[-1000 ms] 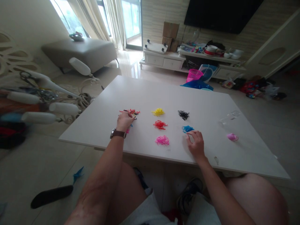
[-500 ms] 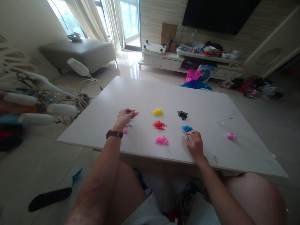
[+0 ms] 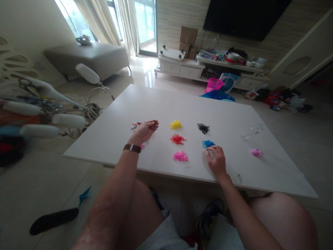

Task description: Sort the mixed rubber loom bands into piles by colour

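Note:
My left hand [image 3: 146, 130] is raised over the left part of the white table [image 3: 226, 114], its fingers pinched on a small black rubber band [image 3: 154, 121]. Mixed loose bands, including an orange one [image 3: 134, 124], lie partly hidden under and beside it. My right hand [image 3: 216, 160] rests at the near edge of a blue rubber band pile [image 3: 208, 143], fingers curved and slightly apart, with nothing visible between them. Between the hands are a yellow pile [image 3: 175, 125], a red pile [image 3: 178, 139] and a pink pile [image 3: 180, 156]. A black pile [image 3: 203, 128] lies beyond the blue one.
On the table's right side are a clear plastic container [image 3: 252, 132] and a pinkish-purple object [image 3: 256, 152]. A small clear scrap [image 3: 239, 178] lies near the front edge. A white lamp [image 3: 70, 121] with several shades stands left; a pink basket [image 3: 214, 84] is beyond the table.
My left hand has moved slightly right and turned so its palm side shows more, uncovering dark bands at the left. My right hand stays by the blue pile.

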`<act>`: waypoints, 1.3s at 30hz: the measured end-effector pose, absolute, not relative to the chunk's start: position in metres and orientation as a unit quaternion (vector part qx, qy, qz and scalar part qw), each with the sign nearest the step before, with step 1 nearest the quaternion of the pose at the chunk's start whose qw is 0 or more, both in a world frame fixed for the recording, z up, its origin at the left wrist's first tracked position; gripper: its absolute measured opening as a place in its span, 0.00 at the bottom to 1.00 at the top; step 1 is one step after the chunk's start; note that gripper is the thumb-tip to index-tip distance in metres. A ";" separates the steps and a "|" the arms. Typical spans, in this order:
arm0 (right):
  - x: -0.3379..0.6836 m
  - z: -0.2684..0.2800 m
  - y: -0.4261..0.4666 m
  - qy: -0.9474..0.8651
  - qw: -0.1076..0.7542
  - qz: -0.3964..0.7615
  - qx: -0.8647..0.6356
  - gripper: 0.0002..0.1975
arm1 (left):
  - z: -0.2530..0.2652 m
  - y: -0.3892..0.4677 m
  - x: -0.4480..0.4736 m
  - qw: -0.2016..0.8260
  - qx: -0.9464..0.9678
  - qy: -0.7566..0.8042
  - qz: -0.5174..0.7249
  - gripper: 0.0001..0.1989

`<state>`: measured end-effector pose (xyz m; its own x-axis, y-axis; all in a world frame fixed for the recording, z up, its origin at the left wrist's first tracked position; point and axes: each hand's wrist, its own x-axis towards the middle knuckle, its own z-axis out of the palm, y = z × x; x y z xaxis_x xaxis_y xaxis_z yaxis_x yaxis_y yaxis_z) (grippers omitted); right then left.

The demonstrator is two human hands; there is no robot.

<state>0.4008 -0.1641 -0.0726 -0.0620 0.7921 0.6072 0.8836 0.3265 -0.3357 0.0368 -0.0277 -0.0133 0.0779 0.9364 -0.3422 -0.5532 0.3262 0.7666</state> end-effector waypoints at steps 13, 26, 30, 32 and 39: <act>0.391 -0.066 -0.166 -0.725 0.377 -0.056 -0.574 0.05 | -0.014 -0.031 0.078 0.772 0.059 0.340 0.534 0.11; 0.274 -0.021 -0.128 -0.671 0.491 0.209 -0.516 0.04 | -0.022 -0.066 0.148 0.842 0.120 0.293 0.437 0.09; 0.275 -0.019 -0.126 -0.687 0.476 0.183 -0.518 0.04 | -0.025 -0.065 0.147 0.826 0.147 0.298 0.454 0.09; 0.281 -0.017 -0.123 -0.695 0.471 0.156 -0.521 0.04 | -0.025 -0.064 0.146 0.818 0.152 0.306 0.463 0.08; 0.365 -0.021 -0.063 -0.623 0.413 0.088 -0.658 0.03 | -0.024 -0.062 0.143 0.790 0.153 0.345 0.482 0.09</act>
